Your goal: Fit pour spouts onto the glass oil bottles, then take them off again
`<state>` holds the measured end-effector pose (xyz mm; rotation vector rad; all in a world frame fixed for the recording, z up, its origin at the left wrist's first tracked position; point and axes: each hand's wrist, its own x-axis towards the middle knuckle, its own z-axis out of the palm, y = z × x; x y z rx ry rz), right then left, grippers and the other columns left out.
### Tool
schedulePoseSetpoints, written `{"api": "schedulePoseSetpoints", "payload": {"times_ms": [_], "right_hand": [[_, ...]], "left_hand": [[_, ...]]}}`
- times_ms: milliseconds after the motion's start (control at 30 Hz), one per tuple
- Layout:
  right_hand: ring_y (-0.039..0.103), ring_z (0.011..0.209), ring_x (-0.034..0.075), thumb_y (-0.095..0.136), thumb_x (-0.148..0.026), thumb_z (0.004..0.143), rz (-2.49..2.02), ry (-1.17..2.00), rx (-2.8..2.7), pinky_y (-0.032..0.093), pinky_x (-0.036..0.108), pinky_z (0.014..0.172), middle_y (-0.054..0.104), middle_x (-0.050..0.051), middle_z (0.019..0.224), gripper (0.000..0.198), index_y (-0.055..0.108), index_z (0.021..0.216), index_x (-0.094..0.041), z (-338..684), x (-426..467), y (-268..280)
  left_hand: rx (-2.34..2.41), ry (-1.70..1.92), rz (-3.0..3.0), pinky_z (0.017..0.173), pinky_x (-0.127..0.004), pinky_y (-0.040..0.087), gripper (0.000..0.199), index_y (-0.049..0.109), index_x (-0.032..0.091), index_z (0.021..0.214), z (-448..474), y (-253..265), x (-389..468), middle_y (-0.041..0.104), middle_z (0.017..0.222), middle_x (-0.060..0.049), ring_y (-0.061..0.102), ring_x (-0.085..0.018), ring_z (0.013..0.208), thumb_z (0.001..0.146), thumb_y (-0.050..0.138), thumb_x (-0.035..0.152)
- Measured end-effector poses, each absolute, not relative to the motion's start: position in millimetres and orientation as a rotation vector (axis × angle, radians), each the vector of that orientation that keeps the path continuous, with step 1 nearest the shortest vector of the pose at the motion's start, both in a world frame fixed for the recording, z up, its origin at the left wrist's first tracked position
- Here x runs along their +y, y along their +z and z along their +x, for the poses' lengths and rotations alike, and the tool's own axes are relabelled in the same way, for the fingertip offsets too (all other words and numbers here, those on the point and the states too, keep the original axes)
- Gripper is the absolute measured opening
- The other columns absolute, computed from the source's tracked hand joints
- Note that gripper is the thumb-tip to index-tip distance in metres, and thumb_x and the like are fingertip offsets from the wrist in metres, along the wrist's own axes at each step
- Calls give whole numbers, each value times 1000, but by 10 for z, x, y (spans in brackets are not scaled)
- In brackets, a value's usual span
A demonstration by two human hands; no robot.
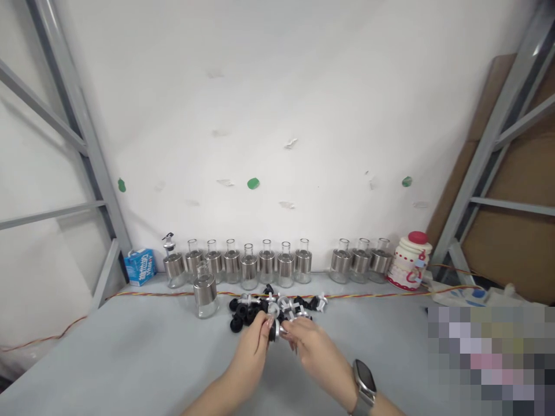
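Near the front of the heap, both hands meet on a small black and silver bottle pourer part [277,330]. My left hand [254,338] is closed with its fingertips at the black side. My right hand [306,341], below a wristwatch, pinches the silver side. Fingers cover much of the part, so I cannot tell whether it is one piece or two. Just beyond lies a pile of loose black and silver pourer parts [249,312]. A glass bottle with a metal sleeve [205,292] stands left of the pile, its neck bare.
Several similar bottles [266,260] line the wall; the leftmost bottle [174,266] carries a pourer top. A blue box [140,267] stands at the left end, a white-and-red jar [409,263] at the right. A twisted wire [147,294] crosses the grey table [130,358].
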<state>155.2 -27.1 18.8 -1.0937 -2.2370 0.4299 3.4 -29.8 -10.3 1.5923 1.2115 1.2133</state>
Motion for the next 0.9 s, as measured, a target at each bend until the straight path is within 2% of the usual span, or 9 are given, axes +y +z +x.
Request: {"api": "schedulePoseSetpoints", "payload": {"times_ms": [167,467,567,700,800,900], "right_hand": [[50,72,17,35,0,75,-1075,294,-2207,38,26,65,58,4,74,30,57,81,-19,1484,-342,146],[50,63,14,34,-4,78,-1072,447,-2117,35,23,58,54,2,63,27,55,69,-19,1418,-416,149],[51,60,12,36,-10,82,-1020,679,-2129,36,21,59,54,0,61,27,54,63,-18,1484,-344,237],[52,66,12,36,-28,88,-967,870,-2034,38,21,63,56,0,70,23,53,75,-19,1526,-346,358],[50,67,13,30,-33,89,-1043,732,-2012,37,23,63,53,0,71,26,47,76,-19,1485,-416,351],[48,69,14,28,-30,90,-1089,567,-2074,37,25,63,52,2,73,24,43,74,-19,1423,-447,231]], "left_hand": [[1222,1308,1606,57,-22,29,32,39,21,71,104,-74,-380,41,63,3,37,-12,57,86,25,46],[1207,1318,1665,56,-23,29,31,38,21,70,67,-134,-407,38,62,3,35,-12,57,86,26,45],[1150,1262,1748,56,-22,29,34,40,20,69,27,-15,-356,40,61,4,36,-11,56,84,30,49],[1132,1312,1537,50,-20,30,34,43,20,70,73,123,-337,37,58,5,34,-9,52,82,33,50],[1194,1360,1241,45,-19,29,35,47,20,75,136,126,-368,42,60,5,34,-8,48,77,40,53],[1257,1340,1073,41,-20,27,39,50,19,74,168,104,-383,43,56,5,34,-8,44,72,43,57]]}}
